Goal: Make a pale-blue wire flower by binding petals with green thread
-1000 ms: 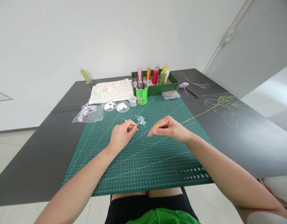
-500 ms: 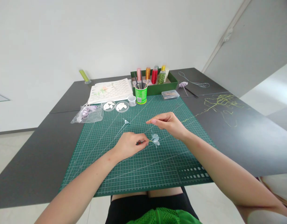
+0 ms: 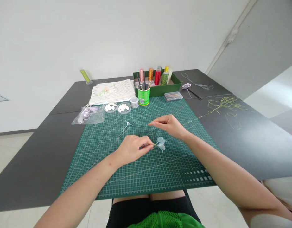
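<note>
My left hand (image 3: 136, 147) pinches the thin stem of a pale blue artificial flower (image 3: 161, 143) just below its petals. The petals point right, a little above the cutting mat. My right hand (image 3: 166, 125) hovers higher and to the right, its thumb and forefinger pressed together. A yellow-green thread (image 3: 193, 120) runs from a loose tangle on the right to that hand; the part between the fingers is too fine to see clearly. Left of the hands, a small pale flower piece on a wire (image 3: 128, 123) lies on the green cutting mat (image 3: 141, 177).
Along the back stand a green tray (image 3: 176, 87) of thread spools and a green cup (image 3: 144, 96) holding tools. Dishes of white pieces (image 3: 124, 108), a plastic bag (image 3: 90, 115) and paper sheets (image 3: 112, 90) lie left. The thread tangle (image 3: 225, 104) spreads on the right.
The flower in my left hand has shifted slightly right and its petals have turned. My right hand has moved slightly left, its pinch unchanged.
</note>
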A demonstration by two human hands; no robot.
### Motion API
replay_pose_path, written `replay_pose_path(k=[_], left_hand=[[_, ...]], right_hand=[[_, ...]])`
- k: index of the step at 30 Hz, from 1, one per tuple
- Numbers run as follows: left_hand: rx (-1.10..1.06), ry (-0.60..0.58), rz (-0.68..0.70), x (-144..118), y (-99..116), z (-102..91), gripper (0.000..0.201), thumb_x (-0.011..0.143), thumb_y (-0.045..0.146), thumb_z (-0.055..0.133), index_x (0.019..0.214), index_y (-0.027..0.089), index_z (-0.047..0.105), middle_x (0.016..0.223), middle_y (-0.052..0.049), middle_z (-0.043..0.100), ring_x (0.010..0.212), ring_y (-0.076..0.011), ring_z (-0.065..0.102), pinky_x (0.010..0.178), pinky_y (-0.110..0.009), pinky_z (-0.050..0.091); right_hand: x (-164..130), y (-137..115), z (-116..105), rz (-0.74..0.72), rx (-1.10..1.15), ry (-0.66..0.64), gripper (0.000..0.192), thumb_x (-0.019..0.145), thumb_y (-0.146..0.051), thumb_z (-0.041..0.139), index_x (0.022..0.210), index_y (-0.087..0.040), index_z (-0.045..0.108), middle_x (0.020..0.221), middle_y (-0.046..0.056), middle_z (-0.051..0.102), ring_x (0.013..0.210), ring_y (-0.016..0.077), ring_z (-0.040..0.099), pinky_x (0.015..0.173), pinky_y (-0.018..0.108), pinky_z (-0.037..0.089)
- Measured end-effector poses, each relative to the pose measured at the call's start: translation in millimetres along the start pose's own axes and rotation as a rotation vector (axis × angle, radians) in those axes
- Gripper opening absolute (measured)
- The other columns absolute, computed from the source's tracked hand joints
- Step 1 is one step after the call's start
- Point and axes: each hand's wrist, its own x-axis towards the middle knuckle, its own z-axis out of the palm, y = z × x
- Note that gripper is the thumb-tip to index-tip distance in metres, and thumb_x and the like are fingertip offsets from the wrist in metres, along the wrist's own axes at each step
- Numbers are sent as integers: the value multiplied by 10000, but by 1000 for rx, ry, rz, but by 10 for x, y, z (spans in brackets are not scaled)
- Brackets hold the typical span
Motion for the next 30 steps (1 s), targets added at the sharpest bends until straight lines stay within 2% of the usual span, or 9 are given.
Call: replay_pose_path(k=[4, 8, 11, 14, 17, 24, 27, 30], left_hand=[[-57, 68, -42, -6, 32, -52, 137, 969, 268, 562, 890, 247, 672, 768, 42, 782, 628, -133, 706, 592, -233, 485], [-135, 201, -107, -11, 32, -83, 86, 965, 239, 551, 907, 229, 614, 865, 16, 810, 627, -131, 730, 579, -225, 527], [-190, 293, -167, -8, 12, -92, 78, 973, 266, 563, 911, 223, 582, 883, 0, 813, 648, -136, 748, 603, -226, 560], [-236, 362, -214, -1, -17, -98, 97, 982, 291, 551, 912, 224, 564, 876, -7, 810, 658, -144, 753, 622, -240, 581], [-230, 415, -255, 9, -45, -105, 100, 985, 299, 540, 918, 225, 550, 863, -8, 807, 638, -149, 747, 604, -247, 578], [-62, 454, -313, 36, -124, -101, 86, 1000, 313, 519, 991, 235, 553, 923, -8, 814, 689, -162, 766, 609, -254, 554], [-12, 454, -325, 42, -171, -84, 97, 1004, 314, 525, 1024, 239, 584, 955, -11, 817, 778, -187, 784, 681, -281, 570], [21, 441, -315, 43, -187, -70, 123, 999, 305, 538, 1073, 247, 617, 989, -11, 816, 862, -213, 788, 729, -310, 584]], right_hand=[[29, 63, -14, 25, -46, -53, 432, 873, -532, 647, 928, -141, 822, 685, 53, 689, 610, 137, 514, 542, 260, 360], [59, 103, -13, 23, -62, -103, 404, 869, -508, 649, 847, -137, 808, 639, 23, 621, 592, 115, 454, 549, 258, 323], [64, 113, -7, 24, -78, -145, 411, 876, -501, 633, 782, -133, 791, 566, -16, 511, 554, 92, 357, 530, 256, 259], [49, 100, -4, 45, -78, -173, 414, 889, -501, 619, 878, -135, 812, 544, -31, 469, 533, 86, 307, 512, 258, 216], [28, 66, -6, 61, -78, -203, 415, 893, -509, 621, 978, -156, 821, 576, -12, 553, 532, 92, 349, 507, 252, 242], [-9, -28, -1, 43, -55, -289, 390, 894, -501, 646, 983, -167, 827, 738, 44, 735, 606, 126, 545, 550, 251, 370], [-25, -67, 6, 19, 24, -334, 359, 881, -489, 677, 982, -178, 827, 902, 70, 791, 751, 166, 665, 650, 265, 473], [-46, -104, 10, -5, 90, -360, 336, 875, -475, 695, 984, -186, 826, 991, 84, 799, 850, 190, 704, 725, 282, 514]])
